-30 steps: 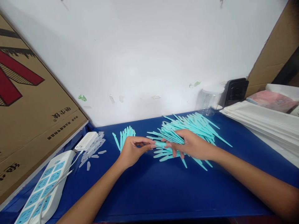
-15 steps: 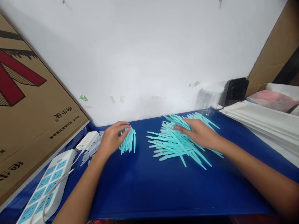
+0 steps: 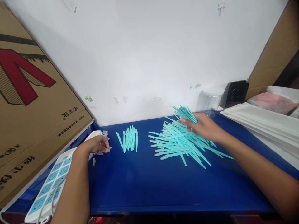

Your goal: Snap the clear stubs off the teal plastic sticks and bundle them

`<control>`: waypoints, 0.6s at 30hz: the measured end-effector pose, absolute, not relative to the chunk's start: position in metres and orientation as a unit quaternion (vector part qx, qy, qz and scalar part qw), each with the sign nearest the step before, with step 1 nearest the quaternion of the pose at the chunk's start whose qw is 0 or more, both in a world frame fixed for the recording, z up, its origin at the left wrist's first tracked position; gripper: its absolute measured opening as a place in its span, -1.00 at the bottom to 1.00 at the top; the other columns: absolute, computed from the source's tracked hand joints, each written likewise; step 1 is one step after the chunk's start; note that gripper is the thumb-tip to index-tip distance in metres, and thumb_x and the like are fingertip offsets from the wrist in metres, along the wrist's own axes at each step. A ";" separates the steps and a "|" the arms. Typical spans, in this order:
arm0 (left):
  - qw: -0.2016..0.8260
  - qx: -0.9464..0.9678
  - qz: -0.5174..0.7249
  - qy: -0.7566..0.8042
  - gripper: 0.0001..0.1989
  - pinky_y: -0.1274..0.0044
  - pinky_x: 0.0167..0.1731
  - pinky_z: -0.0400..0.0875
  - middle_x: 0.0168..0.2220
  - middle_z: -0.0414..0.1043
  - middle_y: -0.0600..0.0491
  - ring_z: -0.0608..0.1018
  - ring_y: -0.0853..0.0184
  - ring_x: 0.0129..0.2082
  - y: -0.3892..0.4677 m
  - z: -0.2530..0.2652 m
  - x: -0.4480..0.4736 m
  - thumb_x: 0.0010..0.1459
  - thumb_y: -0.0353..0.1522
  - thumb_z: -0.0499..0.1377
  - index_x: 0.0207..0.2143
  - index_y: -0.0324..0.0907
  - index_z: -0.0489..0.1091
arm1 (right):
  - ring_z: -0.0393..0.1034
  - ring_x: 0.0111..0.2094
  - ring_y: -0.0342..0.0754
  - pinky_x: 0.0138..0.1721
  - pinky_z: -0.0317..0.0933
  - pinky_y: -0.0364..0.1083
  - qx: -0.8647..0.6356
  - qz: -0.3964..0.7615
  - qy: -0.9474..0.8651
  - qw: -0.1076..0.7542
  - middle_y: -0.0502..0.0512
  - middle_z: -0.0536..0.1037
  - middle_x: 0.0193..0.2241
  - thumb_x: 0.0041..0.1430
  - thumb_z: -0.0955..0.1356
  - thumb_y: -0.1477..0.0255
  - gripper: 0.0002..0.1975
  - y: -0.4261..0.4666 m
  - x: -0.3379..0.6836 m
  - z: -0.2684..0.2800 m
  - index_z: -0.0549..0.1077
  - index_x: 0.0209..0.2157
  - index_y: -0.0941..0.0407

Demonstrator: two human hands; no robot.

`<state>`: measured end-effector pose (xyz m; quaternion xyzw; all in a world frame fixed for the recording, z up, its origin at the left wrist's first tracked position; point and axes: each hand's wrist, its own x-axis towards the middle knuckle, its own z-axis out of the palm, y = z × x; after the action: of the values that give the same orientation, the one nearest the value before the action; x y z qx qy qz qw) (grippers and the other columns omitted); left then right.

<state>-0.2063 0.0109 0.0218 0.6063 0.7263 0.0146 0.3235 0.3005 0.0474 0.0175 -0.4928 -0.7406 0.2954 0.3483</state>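
My right hand (image 3: 202, 126) is closed round a bundle of slim teal eyebrow razors (image 3: 185, 112), their ends fanning up to the left. Under and before it spreads a large loose pile of the same teal razors (image 3: 177, 144). To the left lies a smaller group of razors (image 3: 130, 139), roughly side by side. My left hand (image 3: 100, 145) is at the left, fingertips pinched on a small clear plastic cap (image 3: 110, 148). More clear caps (image 3: 105, 133) lie around and partly behind that hand, and a single cap (image 3: 93, 161) sits nearer me.
A white power strip (image 3: 50, 183) with cables runs along the left, beside a big cardboard box (image 3: 46, 115). At the back right stand a clear jar (image 3: 211, 98) and a black object (image 3: 235, 93). White stacked sheets (image 3: 259, 119) line the right edge.
My left hand has left the small razor group and moved left to the clear caps. One razor now lies slanted at that group's left. My right hand has lifted its bundle slightly.
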 end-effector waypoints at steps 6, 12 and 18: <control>0.307 0.671 0.099 0.668 -0.51 0.54 -0.55 0.38 -0.46 0.51 0.02 0.50 0.30 -0.52 0.011 0.031 -0.173 -0.10 0.07 0.37 -0.37 -0.17 0.50 | 0.39 -0.63 -0.05 -0.48 0.29 -0.04 -0.445 0.436 -0.710 0.328 0.04 0.56 -0.54 0.12 0.43 -0.06 -0.54 0.039 0.295 0.020 0.42 -0.44 0.08; 0.262 0.703 0.323 0.576 -0.62 0.54 -0.42 0.46 -0.38 0.53 0.02 0.53 0.34 -0.44 0.014 0.031 -0.114 0.16 -0.06 0.30 -0.17 -0.19 0.52 | 0.38 -0.66 -0.03 -0.57 0.22 -0.06 -0.437 0.453 -0.720 0.293 0.00 0.57 -0.59 0.12 0.45 -0.03 -0.53 0.033 0.287 0.018 0.43 -0.20 0.07; 0.353 0.674 0.429 0.487 -0.65 0.53 -0.47 0.46 -0.32 0.60 -0.05 0.51 0.38 -0.49 0.008 0.009 -0.054 0.21 -0.17 0.31 -0.07 -0.23 0.58 | 0.33 -0.67 -0.09 -0.66 0.11 -0.10 -0.433 0.459 -0.728 0.267 0.06 0.60 -0.55 0.07 0.47 -0.04 -0.53 0.027 0.281 0.018 0.34 -0.41 0.06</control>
<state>-0.0539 0.0076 0.0094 0.6735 0.4869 0.4294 0.3534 0.2811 0.0265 0.0183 -0.4329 -0.7285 0.4591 0.2668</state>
